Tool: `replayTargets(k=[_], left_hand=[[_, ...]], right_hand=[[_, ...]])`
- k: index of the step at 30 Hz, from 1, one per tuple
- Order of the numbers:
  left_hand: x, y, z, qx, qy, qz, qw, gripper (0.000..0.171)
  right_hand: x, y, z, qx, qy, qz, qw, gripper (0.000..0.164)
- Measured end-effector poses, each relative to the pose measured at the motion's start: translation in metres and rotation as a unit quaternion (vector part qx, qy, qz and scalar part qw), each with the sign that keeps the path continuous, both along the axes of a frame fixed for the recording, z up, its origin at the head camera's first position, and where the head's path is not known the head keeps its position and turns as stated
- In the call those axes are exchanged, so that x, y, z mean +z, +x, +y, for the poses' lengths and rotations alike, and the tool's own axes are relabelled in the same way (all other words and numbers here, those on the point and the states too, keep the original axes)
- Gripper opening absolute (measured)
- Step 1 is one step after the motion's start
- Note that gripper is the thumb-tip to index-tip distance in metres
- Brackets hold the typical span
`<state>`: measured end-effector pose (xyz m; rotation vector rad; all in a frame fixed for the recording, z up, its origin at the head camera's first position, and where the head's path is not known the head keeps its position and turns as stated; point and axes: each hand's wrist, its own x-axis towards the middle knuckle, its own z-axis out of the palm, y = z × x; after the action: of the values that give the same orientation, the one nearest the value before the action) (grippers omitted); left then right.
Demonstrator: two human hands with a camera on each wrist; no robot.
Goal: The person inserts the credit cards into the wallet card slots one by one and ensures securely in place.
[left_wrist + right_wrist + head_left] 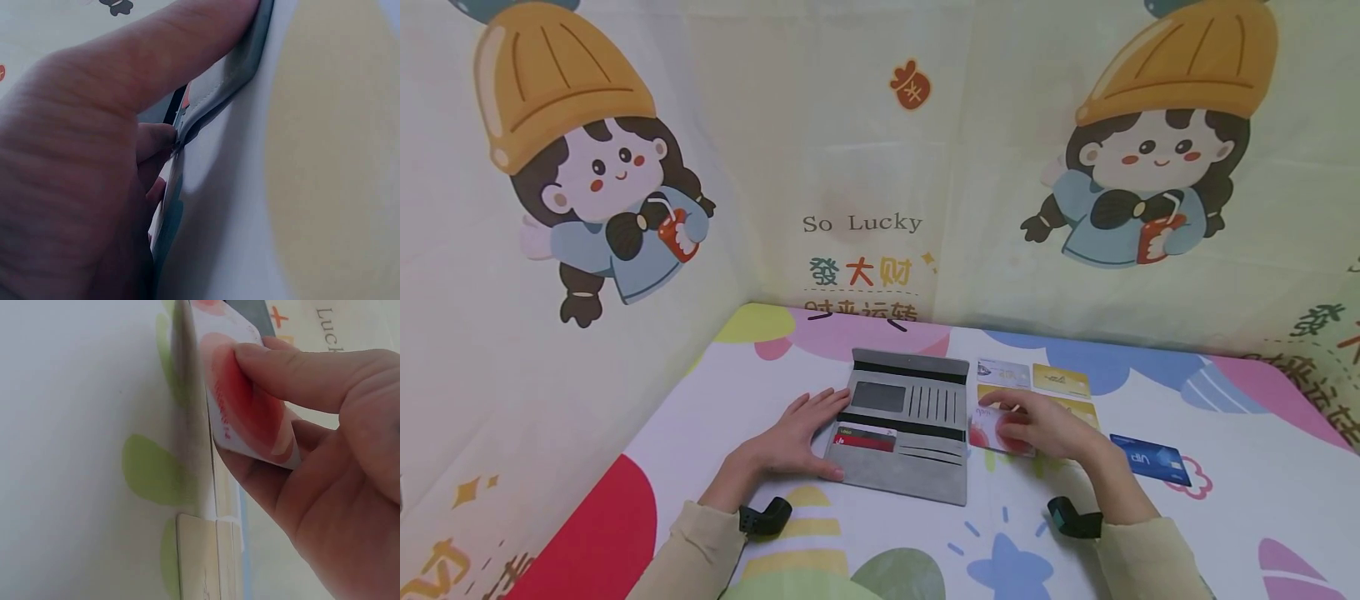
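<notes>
A grey wallet (898, 482) lies spread out on the table, with a red-and-black card (865, 439) in one of its slots. My left hand (793, 437) rests along its left side, thumb at the lower left corner and fingers spread toward the upper edge. The left wrist view shows the thumb (187, 47) on the wallet's rim. To the right of the wallet, my right hand (1052, 425) pinches a white card with red circles (250, 400) between thumb and fingers. That card is tilted up close over the table in the right wrist view.
Beyond the right hand lie a pale bluish card (1003, 372), a gold card (1062, 381) and more gold cards partly covered by the hand. A blue VIP card (1150, 460) lies right of the right wrist. Printed cloth walls (865, 167) rise behind the patterned table.
</notes>
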<state>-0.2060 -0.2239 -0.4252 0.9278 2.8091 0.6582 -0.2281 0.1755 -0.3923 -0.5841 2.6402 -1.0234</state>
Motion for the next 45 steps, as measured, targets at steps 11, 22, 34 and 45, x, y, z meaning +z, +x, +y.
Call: replayTargets(k=[11,22,34,45], left_hand=[[-0.001,0.002,0.001,0.002,0.006,-0.002,1.0000,0.105],[-0.003,0.002,0.001,0.000,0.006,0.004,1.0000,0.104],[-0.006,0.000,0.001,-0.003,0.009,0.008,0.9999,0.104],[-0.007,0.000,0.002,0.002,-0.003,0.010,0.9999,0.106]], right_hand=[[0.001,0.000,0.001,0.006,-0.020,0.014,1.000,0.037],[0.002,0.001,-0.006,0.006,-0.020,0.030,0.999,0.037],[-0.001,0.002,-0.018,0.018,-0.038,0.039,0.998,0.037],[-0.003,0.004,-0.029,0.033,-0.058,0.051,0.996,0.038]])
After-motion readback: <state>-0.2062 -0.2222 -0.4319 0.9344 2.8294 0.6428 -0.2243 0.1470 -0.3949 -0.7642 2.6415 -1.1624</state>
